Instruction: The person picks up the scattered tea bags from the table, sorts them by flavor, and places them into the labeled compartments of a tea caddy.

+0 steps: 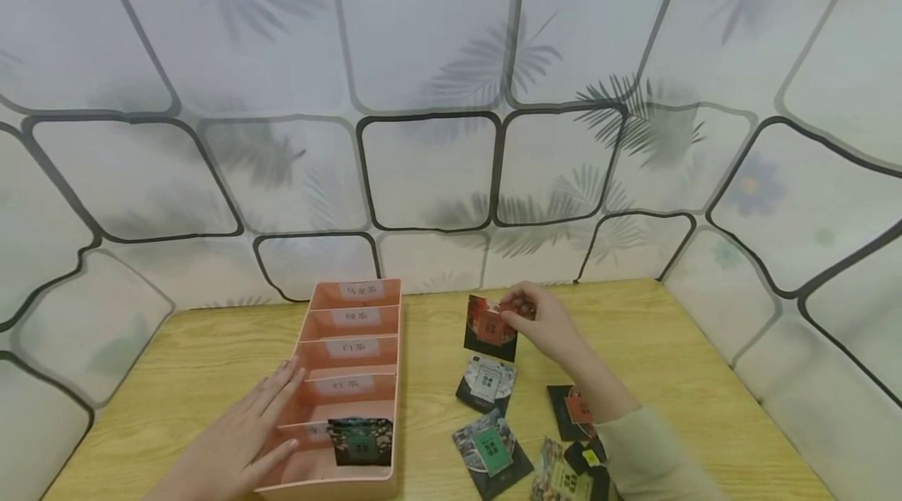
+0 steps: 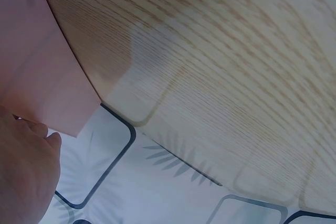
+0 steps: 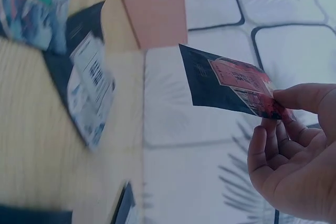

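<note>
My right hand (image 1: 532, 317) pinches a black tea sachet with a red label (image 1: 491, 327) by its upper edge, thumb against fingers. In the right wrist view the sachet (image 3: 231, 82) juts out from the fingertips. My left hand (image 1: 243, 434) rests along the left rim of a pink divided box (image 1: 397, 376), fingers extended, thumb reaching over the front compartment. Outside that wall, the left wrist view shows the back of the hand (image 2: 29, 169). A dark sachet with a green label (image 1: 361, 442) stands in the front compartment. Paper labels with Chinese characters mark the dividers.
Right of the box lie a white-labelled sachet (image 1: 486, 383) and a green-labelled sachet (image 1: 492, 450). Near the right forearm are a red-labelled sachet (image 1: 572, 411) and a yellow-green-labelled one (image 1: 564, 479), beside other dark packets. Patterned cloth (image 1: 430, 172) surrounds the wooden table (image 1: 662, 360).
</note>
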{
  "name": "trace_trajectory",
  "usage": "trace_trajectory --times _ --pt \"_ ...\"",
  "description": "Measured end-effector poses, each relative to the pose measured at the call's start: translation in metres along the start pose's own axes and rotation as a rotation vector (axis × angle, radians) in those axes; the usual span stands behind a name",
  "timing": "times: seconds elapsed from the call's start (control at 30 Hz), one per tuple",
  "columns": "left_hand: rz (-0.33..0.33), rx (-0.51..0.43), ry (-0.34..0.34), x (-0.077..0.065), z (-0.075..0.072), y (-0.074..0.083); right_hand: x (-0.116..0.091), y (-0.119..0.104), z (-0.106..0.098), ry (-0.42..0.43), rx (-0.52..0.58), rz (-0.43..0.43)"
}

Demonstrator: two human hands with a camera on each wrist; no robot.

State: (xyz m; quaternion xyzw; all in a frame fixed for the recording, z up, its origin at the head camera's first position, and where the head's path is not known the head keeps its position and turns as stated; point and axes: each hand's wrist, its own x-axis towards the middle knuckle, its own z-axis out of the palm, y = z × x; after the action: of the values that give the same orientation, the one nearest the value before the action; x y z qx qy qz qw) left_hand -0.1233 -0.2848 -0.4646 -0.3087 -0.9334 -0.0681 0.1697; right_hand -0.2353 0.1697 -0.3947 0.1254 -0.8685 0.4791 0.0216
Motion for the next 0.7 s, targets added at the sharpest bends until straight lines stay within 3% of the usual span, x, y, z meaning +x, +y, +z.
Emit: trace_trajectory --times 0.7 --pt "-0.006 -0.008 0.0 0.0 -0.001 -0.001 -0.01 -0.072 0.061 -0.132 0.179 -0.171"
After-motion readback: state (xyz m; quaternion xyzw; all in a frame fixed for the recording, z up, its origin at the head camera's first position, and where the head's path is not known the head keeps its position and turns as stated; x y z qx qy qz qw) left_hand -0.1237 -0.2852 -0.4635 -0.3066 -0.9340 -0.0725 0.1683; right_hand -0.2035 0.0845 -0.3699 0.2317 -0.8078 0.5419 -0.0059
